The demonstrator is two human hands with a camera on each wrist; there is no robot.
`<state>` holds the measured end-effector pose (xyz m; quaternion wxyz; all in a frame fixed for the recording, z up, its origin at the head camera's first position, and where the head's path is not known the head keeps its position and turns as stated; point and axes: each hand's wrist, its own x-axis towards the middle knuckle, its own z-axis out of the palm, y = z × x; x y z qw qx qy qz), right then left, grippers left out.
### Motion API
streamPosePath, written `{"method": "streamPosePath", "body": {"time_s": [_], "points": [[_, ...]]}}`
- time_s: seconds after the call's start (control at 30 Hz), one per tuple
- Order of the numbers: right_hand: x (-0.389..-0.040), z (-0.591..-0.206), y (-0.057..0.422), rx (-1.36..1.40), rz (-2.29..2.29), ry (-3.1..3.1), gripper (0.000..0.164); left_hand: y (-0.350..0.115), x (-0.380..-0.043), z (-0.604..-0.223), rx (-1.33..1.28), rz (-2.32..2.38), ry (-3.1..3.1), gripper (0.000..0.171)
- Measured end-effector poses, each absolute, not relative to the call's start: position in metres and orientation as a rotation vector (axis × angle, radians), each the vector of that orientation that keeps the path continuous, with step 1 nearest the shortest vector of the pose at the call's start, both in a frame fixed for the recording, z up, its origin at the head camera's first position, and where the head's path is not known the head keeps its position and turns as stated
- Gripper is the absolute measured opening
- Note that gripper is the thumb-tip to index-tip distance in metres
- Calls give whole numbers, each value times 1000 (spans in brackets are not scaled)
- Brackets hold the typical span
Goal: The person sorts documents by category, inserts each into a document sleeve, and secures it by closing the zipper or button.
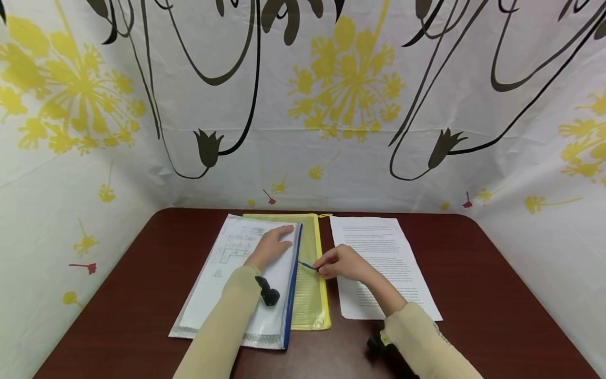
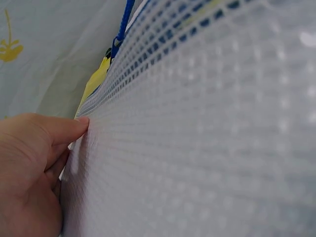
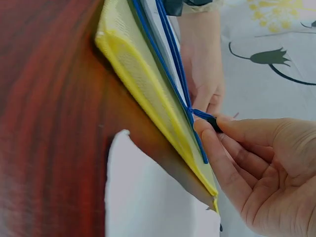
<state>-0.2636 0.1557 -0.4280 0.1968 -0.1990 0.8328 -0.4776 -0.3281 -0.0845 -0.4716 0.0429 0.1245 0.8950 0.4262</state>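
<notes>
One clear mesh pouch (image 1: 213,276) is lying left on the worktop (image 1: 473,295), overlapping a yellow pouch (image 1: 310,297), left hand (image 1: 271,246) resting atop, right hand (image 1: 346,263) pinching its zipper pull (image 3: 202,115), a sideways tug possibly risking a jam.

One clear pouch (image 1: 260,340) and one yellow pouch (image 1: 310,300) are counted, two in all, with one blue pull (image 3: 202,114). One drawn page (image 1: 224,268) and one printed page (image 1: 379,258) are shown uppermost; whether more are stacked beneath cannot be told. One left hand (image 1: 271,247), one right hand (image 1: 345,263), two sleeves (image 1: 236,310), two cameras (image 1: 268,292) and one desk (image 1: 483,300) are seen. Three large yellow blossoms (image 1: 347,73), whole or partial, and three red flowers (image 1: 91,268) are printed on the curtain (image 1: 265,163).
</notes>
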Motion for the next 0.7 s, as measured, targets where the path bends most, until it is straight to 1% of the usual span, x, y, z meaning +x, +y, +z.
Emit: {"method": "streamPosePath", "body": {"time_s": [0.23, 0.7], "points": [[-255, -432, 155, -560, -1326, 2283, 16, -85, -328, -472, 381, 1315, 2739, 51], [-230, -427, 154, -624, -1288, 2173, 14, -84, -328, -474, 405, 1303, 2761, 51]]}}
